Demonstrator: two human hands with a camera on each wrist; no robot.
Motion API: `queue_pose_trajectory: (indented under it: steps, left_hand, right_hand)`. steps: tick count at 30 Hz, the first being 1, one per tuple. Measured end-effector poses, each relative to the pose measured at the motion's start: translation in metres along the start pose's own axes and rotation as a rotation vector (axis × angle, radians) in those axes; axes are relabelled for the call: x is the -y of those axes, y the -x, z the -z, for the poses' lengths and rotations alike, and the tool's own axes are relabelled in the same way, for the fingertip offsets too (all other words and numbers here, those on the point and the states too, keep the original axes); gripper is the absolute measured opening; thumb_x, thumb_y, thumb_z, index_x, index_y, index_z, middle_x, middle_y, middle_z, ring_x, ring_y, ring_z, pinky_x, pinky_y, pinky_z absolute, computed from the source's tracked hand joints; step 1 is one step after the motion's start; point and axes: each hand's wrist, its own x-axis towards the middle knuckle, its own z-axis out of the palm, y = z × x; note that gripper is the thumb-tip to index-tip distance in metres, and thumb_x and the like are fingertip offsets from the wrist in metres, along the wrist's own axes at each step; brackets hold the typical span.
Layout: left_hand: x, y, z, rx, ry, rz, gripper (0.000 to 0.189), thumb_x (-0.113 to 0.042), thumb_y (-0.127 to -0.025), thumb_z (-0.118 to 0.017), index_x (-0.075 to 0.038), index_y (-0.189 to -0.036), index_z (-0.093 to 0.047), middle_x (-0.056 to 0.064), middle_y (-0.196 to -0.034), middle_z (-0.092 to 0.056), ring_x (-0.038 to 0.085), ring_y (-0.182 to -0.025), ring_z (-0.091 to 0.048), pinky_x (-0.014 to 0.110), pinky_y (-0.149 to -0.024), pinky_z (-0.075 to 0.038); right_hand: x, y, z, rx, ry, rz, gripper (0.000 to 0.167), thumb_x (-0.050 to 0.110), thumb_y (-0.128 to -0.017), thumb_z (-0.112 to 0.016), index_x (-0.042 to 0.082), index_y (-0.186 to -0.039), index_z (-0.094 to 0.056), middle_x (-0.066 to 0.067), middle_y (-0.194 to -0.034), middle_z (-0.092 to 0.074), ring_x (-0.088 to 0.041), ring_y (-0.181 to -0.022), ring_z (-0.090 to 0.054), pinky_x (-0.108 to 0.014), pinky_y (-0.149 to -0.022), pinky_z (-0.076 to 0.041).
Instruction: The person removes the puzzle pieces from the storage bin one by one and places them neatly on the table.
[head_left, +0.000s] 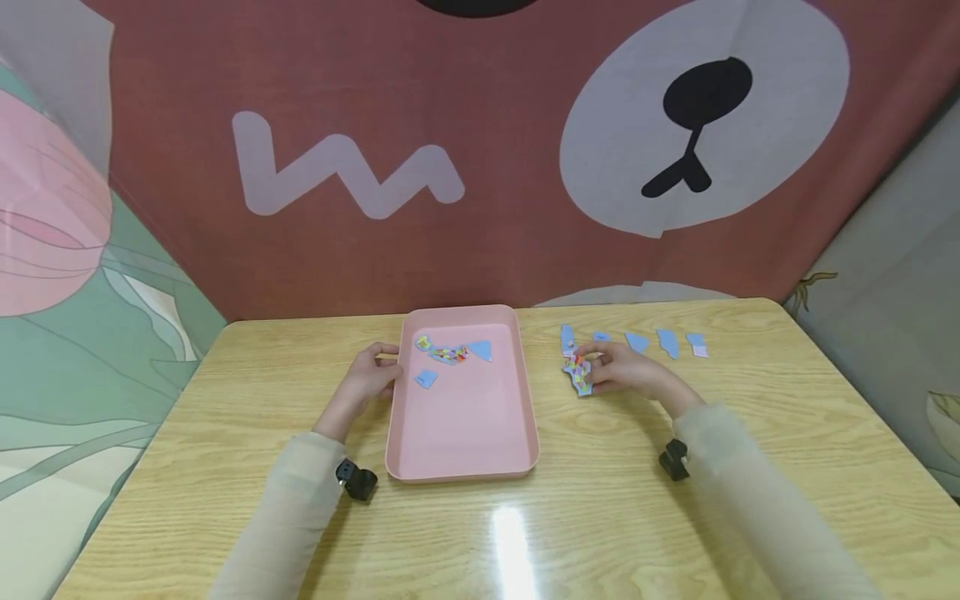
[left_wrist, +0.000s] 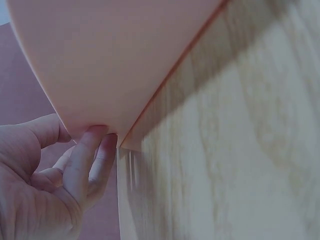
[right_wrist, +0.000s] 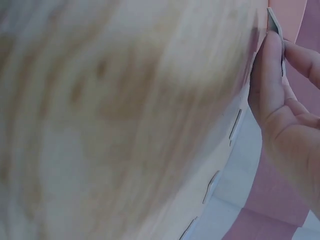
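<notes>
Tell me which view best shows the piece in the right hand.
The head view: the multicoloured piece shows its patterned face there, partly covered by the right hand. The right wrist view shows it nearly edge-on; the left wrist view doesn't show it.

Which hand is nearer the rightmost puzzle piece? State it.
Right. The right hand is left of the rightmost piece, holding a multicolored piece; the left hand is much farther left, touching the pink tray.
</notes>
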Motion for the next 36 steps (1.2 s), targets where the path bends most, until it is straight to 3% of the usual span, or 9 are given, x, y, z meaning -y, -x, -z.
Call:
queue_pose_trajectory:
  steps: [6,13,22,30,36]
  left_hand:
    - [0.0,0.001,0.0,0.002,0.003,0.003,0.05,-0.003,-0.091,-0.049,0.001,-0.139,-0.038,0.03,-0.133,-0.051,0.018,-0.086,-0.064,0.026,-0.073,-0.056]
    - [-0.002,0.003,0.0,-0.007,-0.009,0.001,0.049,-0.004,-0.091,-0.049,0.001,-0.138,-0.039,0.029,-0.132,-0.051,0.024,-0.097,-0.064,0.028,-0.074,-0.057]
    - [-0.004,0.004,-0.001,-0.007,-0.02,0.004,0.049,-0.004,-0.091,-0.049,0.001,-0.139,-0.039,0.029,-0.133,-0.051,0.025,-0.099,-0.063,0.027,-0.073,-0.057]
    - [-0.003,0.003,0.0,-0.004,-0.021,0.009,0.049,-0.004,-0.091,-0.049,0.001,-0.139,-0.039,0.028,-0.133,-0.051,0.022,-0.093,-0.064,0.024,-0.07,-0.055]
    - [-0.003,0.002,0.0,-0.009,-0.016,0.009,0.049,-0.003,-0.091,-0.049,0.001,-0.138,-0.04,0.028,-0.132,-0.051,0.022,-0.093,-0.064,0.025,-0.07,-0.056]
  right_hand:
    - [-0.002,-0.001,-0.004,-0.022,0.009,0.013,0.059,0.001,-0.087,-0.055,-0.013,-0.138,-0.03,-0.001,-0.085,-0.049,-0.008,-0.078,-0.059,-0.027,-0.081,-0.057]
    - [-0.007,-0.005,-0.002,-0.024,0.051,0.092,0.054,0.006,-0.083,-0.065,-0.012,-0.128,-0.042,-0.004,-0.082,-0.05,-0.01,-0.073,-0.059,-0.027,-0.073,-0.059]
    - [0.011,0.002,-0.013,-0.118,0.275,-0.001,0.053,0.005,-0.084,-0.065,-0.012,-0.129,-0.043,-0.001,-0.076,-0.054,-0.007,-0.064,-0.053,-0.021,-0.062,-0.051]
    - [0.009,0.001,-0.007,-0.118,0.251,-0.017,0.045,0.005,-0.088,-0.058,-0.012,-0.127,-0.046,-0.003,-0.082,-0.053,-0.01,-0.066,-0.048,-0.022,-0.06,-0.046]
    - [0.023,0.0,-0.001,-0.132,0.245,0.009,0.046,0.009,-0.091,-0.052,-0.013,-0.131,-0.044,-0.009,-0.091,-0.059,-0.011,-0.072,-0.051,-0.027,-0.066,-0.048]
